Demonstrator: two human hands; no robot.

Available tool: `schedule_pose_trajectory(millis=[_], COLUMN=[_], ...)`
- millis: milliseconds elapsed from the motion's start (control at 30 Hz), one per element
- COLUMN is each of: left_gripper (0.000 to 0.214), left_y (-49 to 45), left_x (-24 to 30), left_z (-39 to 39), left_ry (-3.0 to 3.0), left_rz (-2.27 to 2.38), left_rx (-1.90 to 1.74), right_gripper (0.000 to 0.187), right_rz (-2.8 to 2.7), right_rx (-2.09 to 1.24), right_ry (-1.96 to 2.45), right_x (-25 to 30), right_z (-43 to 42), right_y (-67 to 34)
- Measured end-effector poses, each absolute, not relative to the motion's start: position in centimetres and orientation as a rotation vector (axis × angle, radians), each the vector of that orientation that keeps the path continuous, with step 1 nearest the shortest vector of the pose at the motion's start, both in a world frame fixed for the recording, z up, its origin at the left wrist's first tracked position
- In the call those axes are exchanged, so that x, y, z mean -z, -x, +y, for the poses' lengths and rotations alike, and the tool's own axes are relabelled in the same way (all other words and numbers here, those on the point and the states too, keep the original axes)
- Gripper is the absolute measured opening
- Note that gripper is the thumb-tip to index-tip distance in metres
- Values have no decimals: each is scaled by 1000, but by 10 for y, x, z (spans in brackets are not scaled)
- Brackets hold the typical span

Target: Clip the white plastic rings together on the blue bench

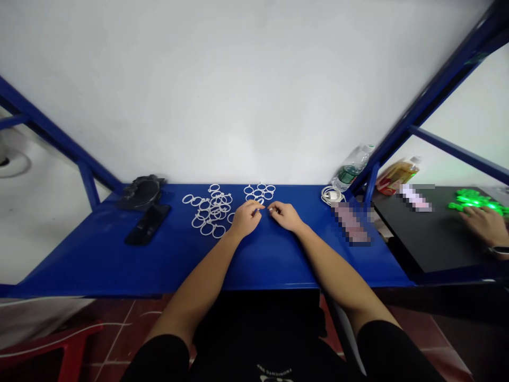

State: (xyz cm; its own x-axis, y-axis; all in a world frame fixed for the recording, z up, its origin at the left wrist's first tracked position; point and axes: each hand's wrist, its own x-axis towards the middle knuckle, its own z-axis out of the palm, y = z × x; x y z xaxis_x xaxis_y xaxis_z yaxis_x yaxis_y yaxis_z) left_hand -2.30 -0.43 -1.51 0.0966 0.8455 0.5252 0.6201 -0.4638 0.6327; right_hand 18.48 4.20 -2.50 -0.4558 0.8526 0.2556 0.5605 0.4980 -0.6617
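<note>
Both my hands rest on a blue table, fingertips almost meeting at its middle. My left hand is curled, pinching a small white ring at its fingertips. My right hand is also closed in a pinch, touching the same ring from the other side. A loose pile of several white plastic rings lies just left of my left hand. A smaller group of white rings lies just beyond my fingers, near the wall.
A black phone and a dark bundle lie at the left. A coiled white charger and a plastic bottle sit at the right. On a black table, another person's hand rests by green glowing pieces.
</note>
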Motion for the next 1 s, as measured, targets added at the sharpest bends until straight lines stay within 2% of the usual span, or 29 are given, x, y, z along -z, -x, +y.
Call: schedule_pose_trajectory(millis=[467,1000], left_gripper=[27,36], left_y=[24,26], left_x=[15,15], left_z=[-6,-2], left_ry=[-2106,-2124], left_rz=[1458,1468], left_rx=[-1282,-1321], right_gripper=[16,15], right_rz=[-2204,-2193], right_rx=[-648,-678], right_ry=[1158,1160], right_x=[25,23], right_z=[42,41], right_y=[-184,-185])
